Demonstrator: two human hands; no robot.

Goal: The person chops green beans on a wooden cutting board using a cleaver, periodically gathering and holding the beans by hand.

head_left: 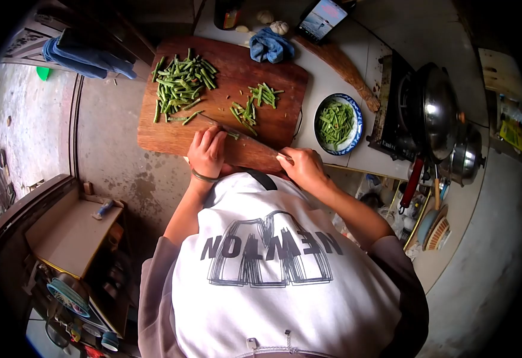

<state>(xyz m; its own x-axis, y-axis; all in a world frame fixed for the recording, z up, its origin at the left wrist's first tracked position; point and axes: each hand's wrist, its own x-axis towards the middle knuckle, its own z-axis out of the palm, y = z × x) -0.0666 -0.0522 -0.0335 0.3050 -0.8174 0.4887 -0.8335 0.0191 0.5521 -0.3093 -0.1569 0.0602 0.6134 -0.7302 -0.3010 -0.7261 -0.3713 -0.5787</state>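
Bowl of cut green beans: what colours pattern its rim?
The bowl's rim: blue and white; head view.

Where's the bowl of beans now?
In the head view, the bowl sits right of centre on the counter, between the cutting board and the stove.

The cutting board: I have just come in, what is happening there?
A person is cutting what look like green beans on the cutting board. The right-hand grip holds the knife at its handle end; the left-hand grip is curled close to the knife's other end. Longer pieces lie heaped on the board's left, finer ones towards its right. More fine pieces lie in a blue-rimmed bowl beside it.
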